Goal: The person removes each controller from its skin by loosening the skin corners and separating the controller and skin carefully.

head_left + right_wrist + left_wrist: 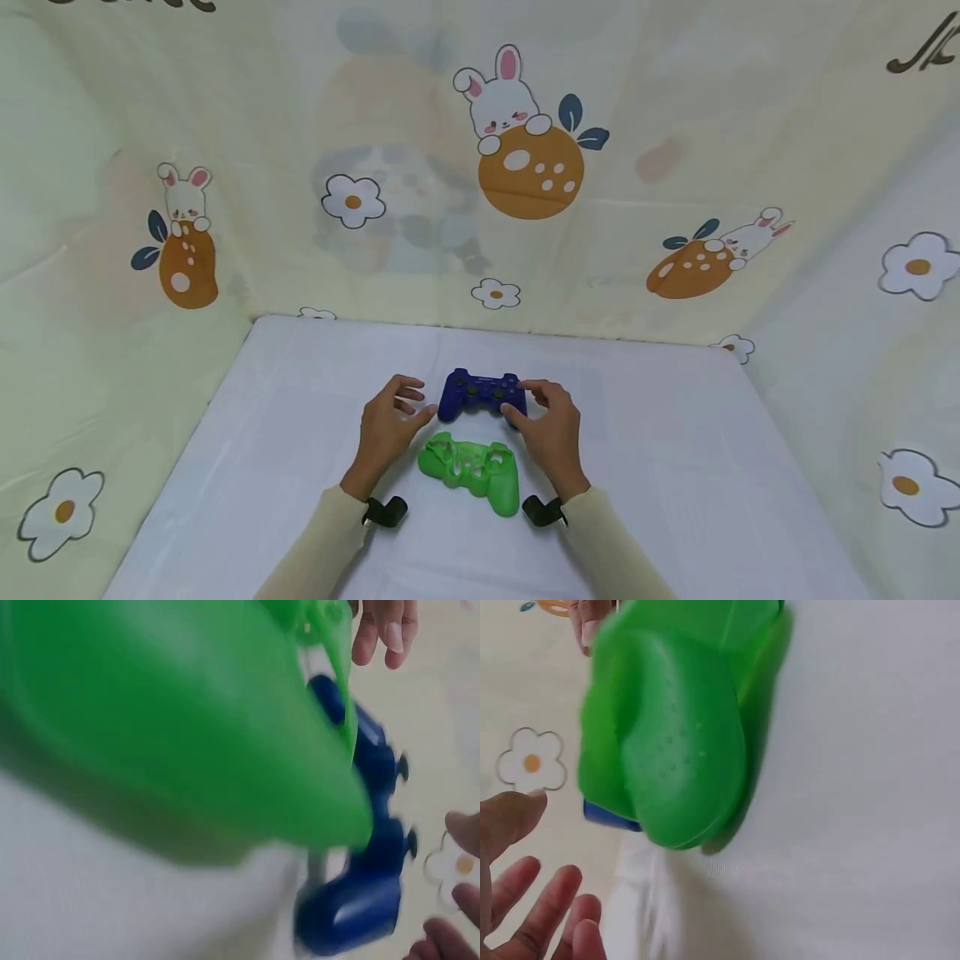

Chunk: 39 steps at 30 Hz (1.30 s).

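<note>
A dark blue game controller (480, 388) lies on the white table, its thumbsticks facing up. In front of it, nearer the person, lies a green controller cover (468, 468) with cut-out holes, turned at a slant. My left hand (387, 425) is beside the controller's left grip, fingers spread and holding nothing. Over the controller's right end, my right hand (551, 423) overlaps it in the head view. The right wrist view shows a gap between that hand's fingers (466, 900) and the controller (356, 911). The cover (682, 742) hides most of the controller in the left wrist view.
The white tabletop (300, 358) runs back to a cream cloth (420, 275) printed with rabbits, oranges and flowers, which also hangs at both sides. A black wrist camera (387, 512) is strapped on the left wrist, another (542, 511) on the right.
</note>
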Available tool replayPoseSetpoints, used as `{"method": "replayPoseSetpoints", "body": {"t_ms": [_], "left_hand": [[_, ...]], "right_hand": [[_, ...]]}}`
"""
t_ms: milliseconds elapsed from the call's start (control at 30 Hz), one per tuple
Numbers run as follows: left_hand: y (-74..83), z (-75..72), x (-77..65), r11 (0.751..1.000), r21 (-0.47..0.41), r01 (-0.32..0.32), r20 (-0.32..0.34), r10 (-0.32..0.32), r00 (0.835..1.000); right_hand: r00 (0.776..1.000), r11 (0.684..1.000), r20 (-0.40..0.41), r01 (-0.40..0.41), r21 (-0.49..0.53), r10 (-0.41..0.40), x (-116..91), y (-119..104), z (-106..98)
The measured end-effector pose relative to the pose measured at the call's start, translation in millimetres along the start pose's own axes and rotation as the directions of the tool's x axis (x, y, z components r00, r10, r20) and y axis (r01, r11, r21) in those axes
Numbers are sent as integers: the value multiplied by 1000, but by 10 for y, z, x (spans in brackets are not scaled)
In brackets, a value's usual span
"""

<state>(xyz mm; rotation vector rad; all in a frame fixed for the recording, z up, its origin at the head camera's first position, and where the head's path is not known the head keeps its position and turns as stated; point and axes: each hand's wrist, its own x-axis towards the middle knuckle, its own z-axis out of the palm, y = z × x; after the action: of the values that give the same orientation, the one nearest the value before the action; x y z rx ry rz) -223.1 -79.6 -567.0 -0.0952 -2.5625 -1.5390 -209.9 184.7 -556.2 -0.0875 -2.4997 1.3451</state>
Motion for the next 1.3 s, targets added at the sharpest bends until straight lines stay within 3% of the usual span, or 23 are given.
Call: {"method": "replayPoseSetpoints", "body": {"t_ms": [167, 300, 467, 700, 1000, 1300], "left_hand": [[-10, -99, -216, 999, 26, 33, -2, -33, 999], [-37, -118, -399, 999, 26, 36, 10, -36, 999], [-71, -110, -588, 999, 10, 35, 18, -35, 999], [-84, -32, -651, 1000, 12, 15, 8, -15, 1000], [-122, 19, -702, 998, 57, -12, -54, 15, 998], [-87, -6, -742, 998, 33, 46, -41, -45, 998]], "right_hand": [[992, 991, 53, 115, 75, -119, -172, -204, 100], [973, 979, 126, 186, 82, -196, -303, -384, 195], [941, 974, 249, 214, 80, -228, -413, -523, 308], [908, 970, 346, 238, 43, -238, -432, -494, 438], [890, 974, 412, 224, -25, -194, -446, -415, 556], [910, 983, 381, 186, -13, -167, -435, -415, 576]]}}
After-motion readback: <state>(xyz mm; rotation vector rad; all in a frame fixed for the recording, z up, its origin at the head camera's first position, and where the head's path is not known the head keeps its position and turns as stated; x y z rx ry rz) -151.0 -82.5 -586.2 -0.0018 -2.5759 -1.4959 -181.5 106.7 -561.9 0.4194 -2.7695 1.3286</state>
